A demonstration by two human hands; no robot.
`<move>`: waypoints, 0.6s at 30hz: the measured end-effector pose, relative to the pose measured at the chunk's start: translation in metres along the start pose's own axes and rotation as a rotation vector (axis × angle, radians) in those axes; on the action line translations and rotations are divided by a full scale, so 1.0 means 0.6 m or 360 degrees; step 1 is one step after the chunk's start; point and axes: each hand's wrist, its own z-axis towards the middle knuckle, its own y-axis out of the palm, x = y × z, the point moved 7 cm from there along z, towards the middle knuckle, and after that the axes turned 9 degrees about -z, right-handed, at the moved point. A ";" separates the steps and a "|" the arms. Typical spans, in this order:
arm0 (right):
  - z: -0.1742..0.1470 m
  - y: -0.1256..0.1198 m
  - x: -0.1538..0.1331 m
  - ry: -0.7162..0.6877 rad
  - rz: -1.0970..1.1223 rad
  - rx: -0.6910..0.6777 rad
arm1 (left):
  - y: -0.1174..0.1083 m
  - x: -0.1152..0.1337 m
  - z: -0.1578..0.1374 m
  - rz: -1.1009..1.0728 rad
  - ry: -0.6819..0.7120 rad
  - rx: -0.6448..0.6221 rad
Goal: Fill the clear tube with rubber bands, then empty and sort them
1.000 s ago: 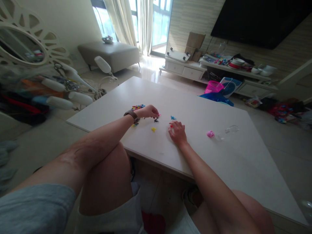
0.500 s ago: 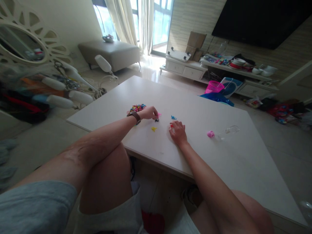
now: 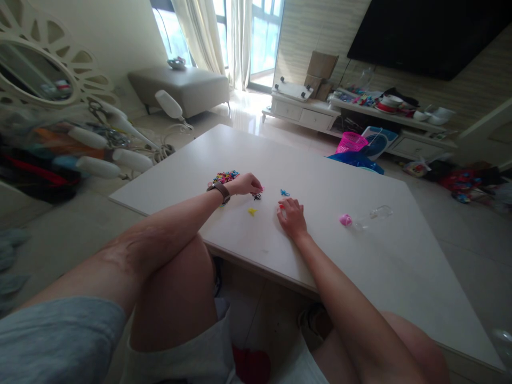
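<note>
My left hand (image 3: pixel 250 184), with a brown-strapped watch on its wrist, is closed in a pinch over small pink plastic pieces (image 3: pixel 262 189). Pink shows right at its fingertips; their exact kind is too small to tell. Just below those fingers lie small black pieces (image 3: pixel 257 197). Behind the left wrist, a heap of mixed coloured pieces (image 3: pixel 224 177) is partly covered. My right hand (image 3: pixel 293 217) rests on the table, fingers curled, with a small red piece (image 3: pixel 281 206) between thumb and index finger. Yellow pieces (image 3: pixel 252 212) lie between the hands, and blue pieces (image 3: pixel 284 192) sit beyond the right one.
A pink-capped object (image 3: pixel 345 220) and a clear bottle-like container (image 3: pixel 368 217) lie right of my right arm on the white table (image 3: pixel 336 184). Past the far edge stand a pink basket (image 3: pixel 352 142) and a cabinet (image 3: pixel 316 118). White padded arms (image 3: pixel 132 159) are at the left.
My left hand has shifted slightly to the right, its fingertips now over the pink pieces and clear of the black ones. The right hand has stayed in place.
</note>
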 end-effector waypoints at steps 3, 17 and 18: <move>-0.002 -0.003 -0.008 -0.0078 0.0005 -0.0017 | 0.018 0.006 0.003 -0.0177 -0.0007 -0.0050; -0.007 -0.016 -0.022 -0.0279 0.0064 -0.0076 | 0.080 0.061 -0.005 -0.0207 0.0119 -0.0206; -0.007 -0.016 -0.021 -0.0272 0.0058 -0.0073 | 0.081 0.062 -0.004 -0.0212 0.0132 -0.0214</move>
